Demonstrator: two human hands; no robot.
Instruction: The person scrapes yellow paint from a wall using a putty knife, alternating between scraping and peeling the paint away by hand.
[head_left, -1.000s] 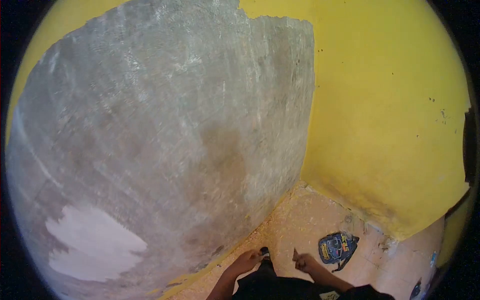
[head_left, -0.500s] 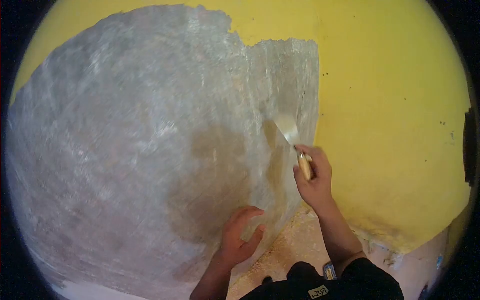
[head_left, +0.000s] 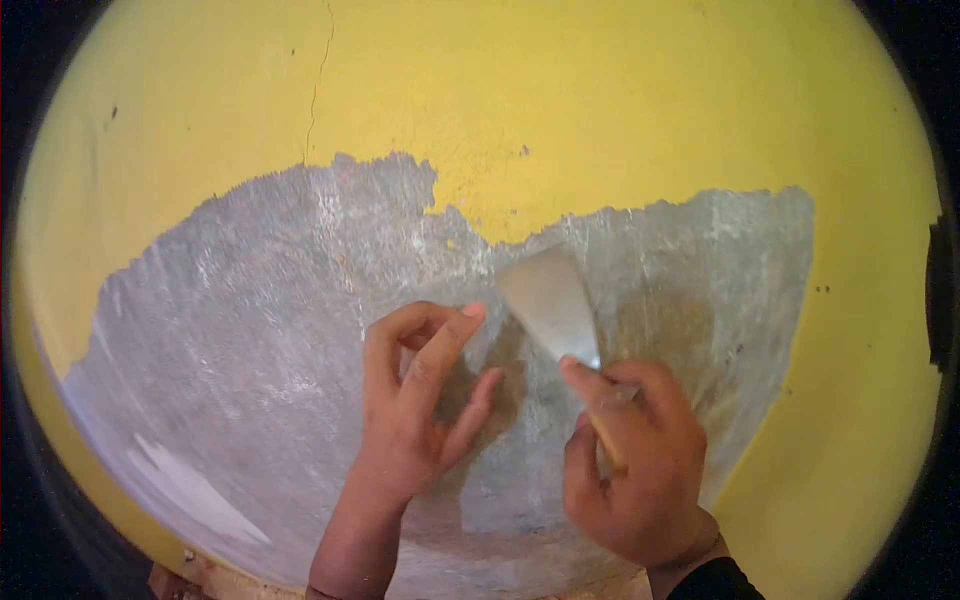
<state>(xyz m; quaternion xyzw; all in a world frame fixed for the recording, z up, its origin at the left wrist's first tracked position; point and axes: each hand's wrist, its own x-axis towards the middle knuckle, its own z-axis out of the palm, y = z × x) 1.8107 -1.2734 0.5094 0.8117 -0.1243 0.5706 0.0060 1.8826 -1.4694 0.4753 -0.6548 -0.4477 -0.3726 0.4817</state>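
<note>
My right hand (head_left: 650,465) is wrapped around the wooden handle of a putty knife (head_left: 552,302), with the index finger along the base of the blade. The wide metal blade points up and left, just below the ragged edge of the yellow paint (head_left: 590,100). Whether the blade touches the wall cannot be made out. To the left of it, my left hand (head_left: 408,415) is raised in front of the bare grey patch (head_left: 270,310), empty, its fingers bent and apart.
Yellow paint surrounds the grey patch above and at both sides. A thin crack (head_left: 318,85) runs down the upper wall. A pale white streak (head_left: 195,490) marks the lower left, and a strip of floor (head_left: 240,578) shows at the bottom.
The view has shifted up and to the right edge less, showing more yellow wall above. The putty knife now lies nearer the paint's ragged edge. My left hand has risen beside it.
</note>
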